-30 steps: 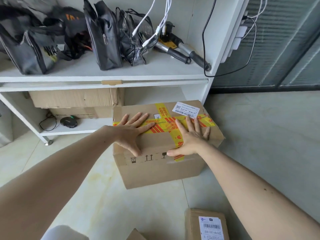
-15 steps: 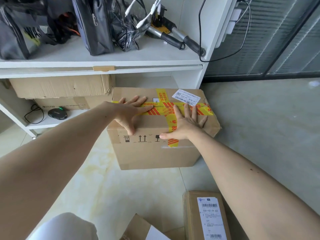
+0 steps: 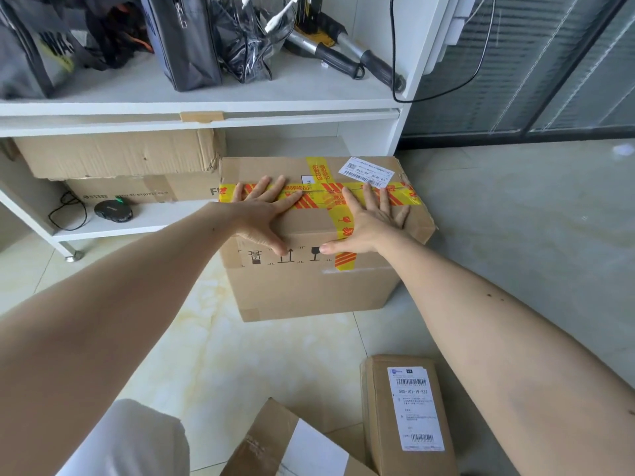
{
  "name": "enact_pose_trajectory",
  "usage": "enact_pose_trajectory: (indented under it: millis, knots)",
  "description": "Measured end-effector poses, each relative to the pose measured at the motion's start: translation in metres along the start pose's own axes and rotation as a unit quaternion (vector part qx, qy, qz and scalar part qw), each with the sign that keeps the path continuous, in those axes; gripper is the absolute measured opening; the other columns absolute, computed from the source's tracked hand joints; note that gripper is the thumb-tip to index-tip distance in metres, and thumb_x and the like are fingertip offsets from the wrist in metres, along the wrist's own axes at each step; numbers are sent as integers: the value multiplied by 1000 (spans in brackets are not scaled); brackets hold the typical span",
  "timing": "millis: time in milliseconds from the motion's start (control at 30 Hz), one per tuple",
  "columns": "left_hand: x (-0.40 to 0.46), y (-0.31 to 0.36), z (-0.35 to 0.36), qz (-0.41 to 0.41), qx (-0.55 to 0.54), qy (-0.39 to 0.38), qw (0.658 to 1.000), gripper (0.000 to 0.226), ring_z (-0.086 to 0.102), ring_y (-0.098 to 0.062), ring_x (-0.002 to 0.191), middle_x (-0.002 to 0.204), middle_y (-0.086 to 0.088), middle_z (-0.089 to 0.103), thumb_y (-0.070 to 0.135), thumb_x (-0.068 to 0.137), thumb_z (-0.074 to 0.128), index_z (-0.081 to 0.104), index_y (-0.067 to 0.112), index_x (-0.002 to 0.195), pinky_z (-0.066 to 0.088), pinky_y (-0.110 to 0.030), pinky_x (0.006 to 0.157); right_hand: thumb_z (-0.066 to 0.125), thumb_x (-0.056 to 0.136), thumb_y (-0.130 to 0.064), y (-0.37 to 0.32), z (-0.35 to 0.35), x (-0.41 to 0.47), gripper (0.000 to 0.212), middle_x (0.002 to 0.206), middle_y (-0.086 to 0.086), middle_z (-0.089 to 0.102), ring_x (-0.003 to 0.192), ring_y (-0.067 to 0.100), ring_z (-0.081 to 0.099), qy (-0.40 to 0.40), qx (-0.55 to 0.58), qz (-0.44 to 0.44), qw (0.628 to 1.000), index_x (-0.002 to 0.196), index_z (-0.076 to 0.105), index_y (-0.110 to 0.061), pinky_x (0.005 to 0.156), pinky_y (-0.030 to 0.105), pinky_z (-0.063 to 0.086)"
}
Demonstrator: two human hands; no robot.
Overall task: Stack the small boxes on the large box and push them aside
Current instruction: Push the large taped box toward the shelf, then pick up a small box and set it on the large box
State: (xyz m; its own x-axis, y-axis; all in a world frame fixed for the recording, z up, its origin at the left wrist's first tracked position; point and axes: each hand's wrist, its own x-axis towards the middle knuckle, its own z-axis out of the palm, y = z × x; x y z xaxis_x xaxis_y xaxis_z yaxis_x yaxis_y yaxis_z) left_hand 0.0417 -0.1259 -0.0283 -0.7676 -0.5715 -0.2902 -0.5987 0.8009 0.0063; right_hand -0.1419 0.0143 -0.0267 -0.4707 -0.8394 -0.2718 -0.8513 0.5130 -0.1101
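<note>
The large cardboard box [image 3: 309,286], crossed with yellow and red tape, stands on the tiled floor against the white shelf unit. My left hand [image 3: 261,211] and my right hand [image 3: 367,221] lie flat on its top with fingers spread and thumbs hooked over the front edge. Nothing sits on top of it but my hands. A small box with a white shipping label [image 3: 374,424] lies on the floor near me at the lower right. A second small box [image 3: 268,438] with white paper on it lies tilted at the bottom edge.
The white shelf unit [image 3: 206,108] carries black bags and black-handled tools [image 3: 343,60]. Its lower shelf holds cardboard boxes [image 3: 113,156] and a round black device [image 3: 113,209]. A glass wall with blinds [image 3: 549,63] runs along the right. My knee in white cloth [image 3: 137,441] is at the bottom left.
My view has tilted down, so more of the two small boxes shows. Both hands stay flat on the large box, which keeps its place by the shelf.
</note>
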Motion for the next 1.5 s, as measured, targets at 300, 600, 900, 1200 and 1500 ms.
enact_pose_trajectory:
  millis: [300,600,900,1200,1500]
  knots:
    - [-38,27,28,-60,-38,155,985,112,-5,-23,149,163,0,-3,58,67,69,-1,36,151,3,-59,116,72,53,-75,2,19,-16,131,163,5,-16,148,30,-20,114,1,-40,993,151,-7,-39,111,68,-8]
    - [-161,113,158,-353,-411,204,815,108,-17,-27,147,161,-8,-17,53,76,67,-6,29,152,-7,-50,117,71,77,-45,-30,148,-113,84,154,10,37,141,34,32,188,83,-174,963,146,34,-15,115,48,19]
    - [-216,182,227,-614,-596,-71,512,132,-1,-48,144,157,-23,-18,52,64,78,-23,30,146,14,-63,113,54,82,-59,-44,243,-181,80,150,6,41,133,34,41,-314,123,-1,941,147,25,-23,103,48,39]
    - [-217,187,220,-592,-646,-40,480,118,46,-43,120,145,-25,29,38,78,70,-28,34,144,44,-55,97,69,71,-54,-44,246,-178,102,159,3,28,142,28,33,-329,248,41,910,153,13,-30,110,43,33]
    - [-193,157,145,-483,-614,128,611,98,34,-39,122,137,-12,32,33,85,60,-17,47,145,36,-46,93,63,75,-64,-44,146,-159,95,159,1,26,146,26,23,-121,331,-10,936,151,15,-36,113,43,27]
